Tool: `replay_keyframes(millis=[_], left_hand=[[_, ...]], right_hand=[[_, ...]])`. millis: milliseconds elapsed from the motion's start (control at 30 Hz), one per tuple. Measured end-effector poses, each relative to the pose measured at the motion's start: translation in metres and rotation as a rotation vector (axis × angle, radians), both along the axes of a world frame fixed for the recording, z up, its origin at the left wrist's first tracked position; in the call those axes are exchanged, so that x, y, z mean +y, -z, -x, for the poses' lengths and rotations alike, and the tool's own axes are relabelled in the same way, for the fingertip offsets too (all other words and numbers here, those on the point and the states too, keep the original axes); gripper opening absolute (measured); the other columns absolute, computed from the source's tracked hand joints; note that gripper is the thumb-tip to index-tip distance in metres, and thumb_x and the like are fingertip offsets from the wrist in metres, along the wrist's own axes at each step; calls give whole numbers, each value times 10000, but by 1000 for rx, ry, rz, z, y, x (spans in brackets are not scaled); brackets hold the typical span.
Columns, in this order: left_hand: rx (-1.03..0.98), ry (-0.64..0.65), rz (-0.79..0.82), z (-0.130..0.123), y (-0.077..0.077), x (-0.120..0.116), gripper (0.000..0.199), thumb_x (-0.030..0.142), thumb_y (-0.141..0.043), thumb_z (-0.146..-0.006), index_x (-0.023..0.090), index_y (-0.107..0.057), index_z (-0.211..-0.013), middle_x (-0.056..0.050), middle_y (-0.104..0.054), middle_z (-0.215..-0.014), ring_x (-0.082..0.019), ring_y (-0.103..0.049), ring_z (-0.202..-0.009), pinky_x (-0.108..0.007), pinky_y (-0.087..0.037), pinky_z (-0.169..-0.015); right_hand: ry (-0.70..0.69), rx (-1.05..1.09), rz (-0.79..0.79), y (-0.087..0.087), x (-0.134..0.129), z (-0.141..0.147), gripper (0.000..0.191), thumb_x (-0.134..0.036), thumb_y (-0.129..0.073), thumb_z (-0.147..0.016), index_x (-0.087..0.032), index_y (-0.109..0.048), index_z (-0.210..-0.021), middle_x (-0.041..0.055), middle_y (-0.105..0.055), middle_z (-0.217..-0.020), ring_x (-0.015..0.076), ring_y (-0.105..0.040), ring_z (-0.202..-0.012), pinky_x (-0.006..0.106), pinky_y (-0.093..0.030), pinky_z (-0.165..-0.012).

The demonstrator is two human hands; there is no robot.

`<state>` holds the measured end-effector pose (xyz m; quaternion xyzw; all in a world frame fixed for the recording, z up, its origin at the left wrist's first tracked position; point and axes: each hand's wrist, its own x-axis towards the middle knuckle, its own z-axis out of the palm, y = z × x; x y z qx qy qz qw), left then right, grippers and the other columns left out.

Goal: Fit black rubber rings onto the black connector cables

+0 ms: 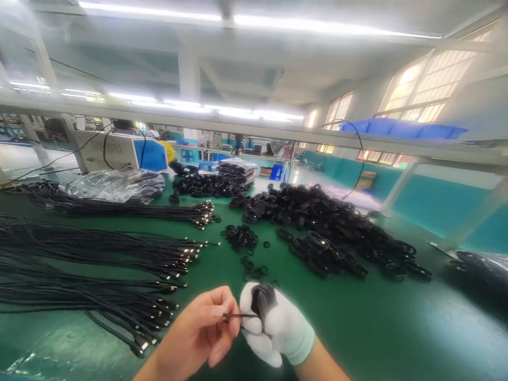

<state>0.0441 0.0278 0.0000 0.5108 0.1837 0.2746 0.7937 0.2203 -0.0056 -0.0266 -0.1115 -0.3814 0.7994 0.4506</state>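
The left hand [198,329] pinches the cable end [225,317]; the gloved right hand [292,325] grips the black cable coil [265,300] toward the bench's [357,323] near edge — seemingly an end-handling step — calling for a steady hold.

Pinching with the thumb [212,313] and bent pointer finger [227,295] of the bare left hand [200,324]. Letting the other fingers curl loosely below that pinch. Holding tight with the right hand [278,325], in a white glove [296,332], just beside the pinch. Reaching up from below the grip with the left arm [153,365] and right arm [325,362].
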Motion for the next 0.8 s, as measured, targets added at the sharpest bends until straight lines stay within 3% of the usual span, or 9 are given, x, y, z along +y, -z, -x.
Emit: replay_keyframes(millis=[133, 200, 267, 367, 567, 700, 800], left_hand=[[546, 82, -575, 13, -13, 16, 53, 224, -542, -752, 180, -568, -740, 20, -644, -610, -103, -490, -528, -196, -281, -495], [701, 100, -823, 17, -22, 20, 72, 186, -568, -711, 203, -638, -721, 33, -657, -640, -132, -536, -636, -209, -309, -557], [776, 107, -964, 18, -30, 22, 127, 197, -616, -681, 245, -697, -766, 40, -663, -683, -155, -546, -721, -219, -319, -602], [817, 34, -973, 15, -35, 25, 294, 232, -659, -676, 305, -698, -958, 49, -676, -751, -175, -541, -806, -230, -343, -678], [705, -6, -838, 7, -26, 30, 665, 238, -724, -604, 308, -516, -1232, 17, -625, -1085, -200, -532, -967, -266, -407, -805], [779, 24, -888, -4, -26, 19, 615, 304, -717, -613, 295, -524, -1197, -14, -603, -1062, -229, -539, -981, -294, -434, -792], [945, 30, -1030, -14, -28, 15, 514, 386, -727, -593, 247, -578, -1065, -24, -610, -909, -249, -558, -859, -307, -437, -674]], right_hand=[[164, -233, 6, -7, -2, 3, 339, -176, -716, -588, -133, -555, -884, -31, -552, -563, 103, -508, -328, 167, -372, -252], [238, -323, 3, -11, -2, 3, 312, -160, -667, -612, -137, -542, -896, -35, -550, -542, 94, -490, -330, 158, -351, -268], [364, -434, -8, -15, -2, 2, 323, -136, -627, -635, -144, -524, -941, -31, -577, -574, 84, -491, -352, 163, -369, -308], [521, -605, -3, -22, -1, 0, 416, -138, -613, -656, -154, -482, -1051, -29, -601, -647, 81, -506, -385, 190, -411, -359], [371, -875, 84, -25, 2, 9, 798, -159, -673, -590, -185, -337, -1313, -32, -586, -665, 115, -523, -446, 219, -426, -349], [433, -1086, 118, -7, 3, 14, 1019, -177, -655, -589, -193, -95, -1441, 87, -635, -935, 120, -551, -467, 231, -409, -354], [566, -1154, -95, 8, 3, 14, 1072, -192, -646, -603, -139, -4, -1460, 141, -618, -1072, 203, -634, -722, 303, -506, -560]])
